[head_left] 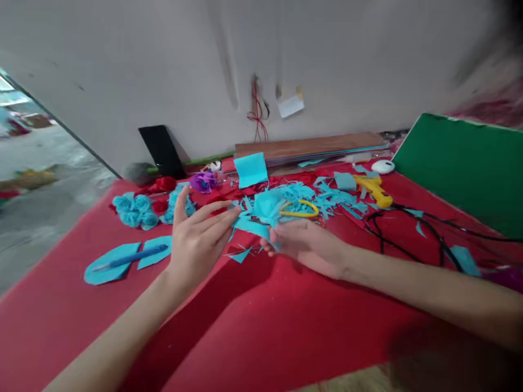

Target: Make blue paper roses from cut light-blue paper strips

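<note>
My right hand (308, 245) pinches the base of a light-blue paper flower (267, 206), with its petals facing up and away. A loose blue paper strip (253, 225) runs from the flower toward my left hand. My left hand (200, 237) is open, its fingers stretched toward the strip; whether they touch it I cannot tell. Behind the flower shows a yellow loop (314, 208), like a scissors handle. Blue paper scraps (300, 190) lie heaped around it. To the left, a blue pen (131, 258) rests across cut blue paper pieces (102, 276).
Finished blue paper flowers (137, 209) and a purple one (203, 182) sit at the back left. A yellow glue gun (373, 190) trails a black cord (437, 239) rightward. A green board (461, 169) leans at right. The red tabletop (261, 332) meets a grey wall.
</note>
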Demonstrator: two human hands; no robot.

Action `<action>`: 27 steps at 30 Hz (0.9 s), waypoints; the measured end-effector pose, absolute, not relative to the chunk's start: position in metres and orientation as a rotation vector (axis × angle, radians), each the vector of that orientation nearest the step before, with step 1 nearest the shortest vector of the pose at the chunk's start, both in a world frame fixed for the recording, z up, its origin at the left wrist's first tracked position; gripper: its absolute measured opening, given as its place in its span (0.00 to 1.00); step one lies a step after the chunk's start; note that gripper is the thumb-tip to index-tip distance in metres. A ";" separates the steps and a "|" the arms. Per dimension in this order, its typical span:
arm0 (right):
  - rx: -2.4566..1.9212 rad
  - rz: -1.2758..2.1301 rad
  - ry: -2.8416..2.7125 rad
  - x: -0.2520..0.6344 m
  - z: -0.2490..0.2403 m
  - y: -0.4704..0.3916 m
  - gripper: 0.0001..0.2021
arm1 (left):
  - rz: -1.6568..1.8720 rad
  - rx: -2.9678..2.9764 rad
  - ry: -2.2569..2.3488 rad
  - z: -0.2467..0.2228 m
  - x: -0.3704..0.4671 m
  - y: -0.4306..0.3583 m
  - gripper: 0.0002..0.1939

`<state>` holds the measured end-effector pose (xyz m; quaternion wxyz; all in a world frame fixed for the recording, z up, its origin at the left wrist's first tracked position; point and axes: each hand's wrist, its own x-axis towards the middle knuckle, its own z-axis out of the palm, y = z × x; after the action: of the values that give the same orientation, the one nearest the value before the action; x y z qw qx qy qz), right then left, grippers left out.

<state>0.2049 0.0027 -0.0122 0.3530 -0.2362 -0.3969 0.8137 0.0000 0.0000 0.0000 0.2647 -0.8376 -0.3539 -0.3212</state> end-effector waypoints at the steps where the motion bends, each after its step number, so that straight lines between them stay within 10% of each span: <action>1: -0.611 2.112 -1.035 0.206 -0.013 0.004 0.09 | -0.854 -2.260 -0.945 0.001 0.000 0.000 0.11; 27: -0.650 1.674 -1.476 0.251 0.037 0.036 0.08 | -0.604 -2.436 -1.234 -0.014 -0.005 0.010 0.11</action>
<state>0.2508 0.0361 0.0367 0.3973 -0.2564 -0.5827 0.6609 -0.0048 0.0098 -0.0139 0.1714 -0.8581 -0.4347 -0.2128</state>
